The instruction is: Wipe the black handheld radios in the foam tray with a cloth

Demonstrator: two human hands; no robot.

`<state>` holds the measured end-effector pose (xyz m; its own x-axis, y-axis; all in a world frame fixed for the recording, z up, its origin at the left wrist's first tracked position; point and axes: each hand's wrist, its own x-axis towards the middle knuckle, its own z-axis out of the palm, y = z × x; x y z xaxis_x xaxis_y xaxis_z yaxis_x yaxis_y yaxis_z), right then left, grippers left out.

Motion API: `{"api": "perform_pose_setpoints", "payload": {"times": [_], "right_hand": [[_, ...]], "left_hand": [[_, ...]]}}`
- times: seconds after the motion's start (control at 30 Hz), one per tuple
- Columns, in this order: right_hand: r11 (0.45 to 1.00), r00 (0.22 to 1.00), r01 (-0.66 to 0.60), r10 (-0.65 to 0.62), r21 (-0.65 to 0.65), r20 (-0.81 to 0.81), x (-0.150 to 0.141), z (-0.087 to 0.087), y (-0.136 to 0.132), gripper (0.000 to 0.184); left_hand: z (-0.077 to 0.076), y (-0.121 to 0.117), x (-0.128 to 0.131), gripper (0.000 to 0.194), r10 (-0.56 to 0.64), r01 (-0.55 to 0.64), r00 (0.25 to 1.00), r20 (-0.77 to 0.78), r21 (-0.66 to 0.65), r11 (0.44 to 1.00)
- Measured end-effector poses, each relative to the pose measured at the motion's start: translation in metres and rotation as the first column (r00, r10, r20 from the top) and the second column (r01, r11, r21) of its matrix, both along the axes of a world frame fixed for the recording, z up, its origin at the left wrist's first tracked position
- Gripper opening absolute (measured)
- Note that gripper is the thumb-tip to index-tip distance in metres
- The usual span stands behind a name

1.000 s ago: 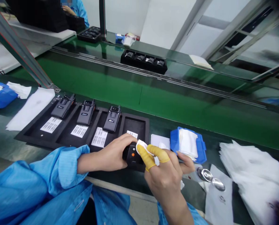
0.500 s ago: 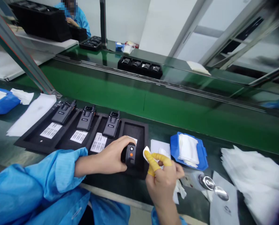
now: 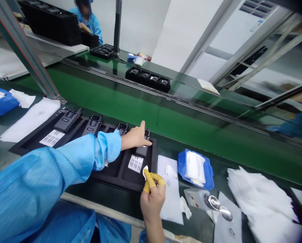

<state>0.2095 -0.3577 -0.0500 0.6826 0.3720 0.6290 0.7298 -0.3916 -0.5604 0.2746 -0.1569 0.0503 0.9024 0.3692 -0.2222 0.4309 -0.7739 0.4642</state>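
My left hand (image 3: 136, 137) reaches over the black tray (image 3: 125, 180) and grips a small black device (image 3: 142, 150) standing in the tray's rightmost slot, index finger pointing forward. A printed label (image 3: 135, 163) lies in that slot below the device. My right hand (image 3: 152, 197), with yellow finger cots on two fingers, pinches a small white wipe (image 3: 145, 170) near the tray's front right corner. Three more black devices (image 3: 68, 118) sit in the other slots, each above a label.
A blue tray of white wipes (image 3: 195, 167) and white sheets (image 3: 265, 199) lie to the right, with a shiny metal piece (image 3: 218, 206). A green conveyor (image 3: 166, 114) runs behind, carrying another black tray (image 3: 148, 77). Another person in blue (image 3: 89, 20) works far back left.
My left hand carried the black device from the tray's front edge forward into the rightmost slot. My right hand drew back from the device, still pinching the wipe.
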Motion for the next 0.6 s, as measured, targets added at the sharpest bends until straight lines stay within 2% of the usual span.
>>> {"api": "perform_pose_setpoints", "payload": {"times": [0.17,0.23,0.3,0.47,0.6], "right_hand": [[1.000,0.999,0.015,-0.014,-0.022,0.043,-0.001,0.000,0.000,0.037],[1.000,0.998,0.012,-0.011,-0.016,0.059,0.000,0.001,-0.001,0.036],[1.000,0.998,0.014,-0.014,-0.009,0.066,0.000,0.003,-0.001,0.036],[0.999,0.994,0.032,-0.032,0.011,0.104,0.002,0.018,-0.001,0.035],[0.999,0.991,0.044,-0.044,0.009,0.123,0.003,0.036,0.001,0.035]], "left_hand": [[0.013,0.001,-0.030,0.079,-0.016,0.008,0.999,0.050,0.168,0.986],[0.017,0.009,-0.043,0.076,0.021,-0.037,0.997,0.069,0.238,0.971],[0.015,0.020,-0.052,0.082,0.084,-0.097,0.995,0.060,0.275,0.957],[0.004,0.046,-0.056,0.094,0.170,-0.165,0.985,-0.011,0.189,0.968],[0.013,0.050,-0.080,0.101,0.131,-0.134,0.990,0.044,0.080,0.988]]}}
